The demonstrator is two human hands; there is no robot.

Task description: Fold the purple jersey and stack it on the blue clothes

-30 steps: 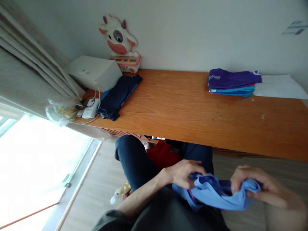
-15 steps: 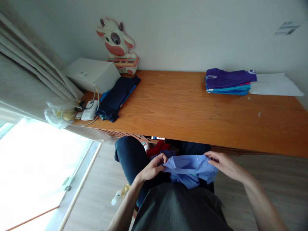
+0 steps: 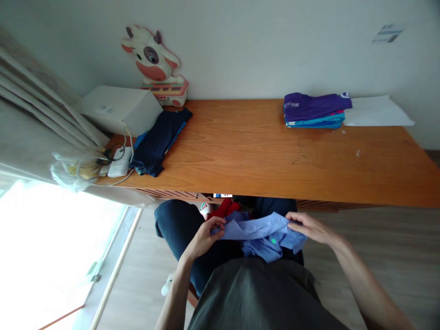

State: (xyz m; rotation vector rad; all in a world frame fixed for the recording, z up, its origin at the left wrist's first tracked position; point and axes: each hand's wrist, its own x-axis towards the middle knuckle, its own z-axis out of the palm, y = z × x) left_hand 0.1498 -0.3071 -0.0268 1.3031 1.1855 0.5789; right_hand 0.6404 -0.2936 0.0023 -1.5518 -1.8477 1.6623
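A light blue shirt [image 3: 259,231] is stretched between my hands above my lap, its collar-like band drawn across the top and the rest bunched below. My left hand [image 3: 206,237] pinches one end of that band, thumb and fingers closed on the cloth. At the other end, my right hand [image 3: 310,227] grips the fabric between thumb and fingers. A small green spot shows on the cloth near the middle. Behind the shirt, red cloth [image 3: 225,208] lies low between my knees, partly hidden.
Ahead runs a wooden desk [image 3: 233,146]. Folded clothes with a purple piece [image 3: 309,107] on top lie at its right beside a white sheet [image 3: 376,112]. Toward the left are folded dark blue clothes [image 3: 160,142], a white box [image 3: 120,107], a cow toy keyboard [image 3: 156,64] and a plastic bag [image 3: 75,172].
My left hand has moved left with its end of the shirt, pulling the band longer and straighter. My right hand keeps its hold. The view has shifted slightly right.
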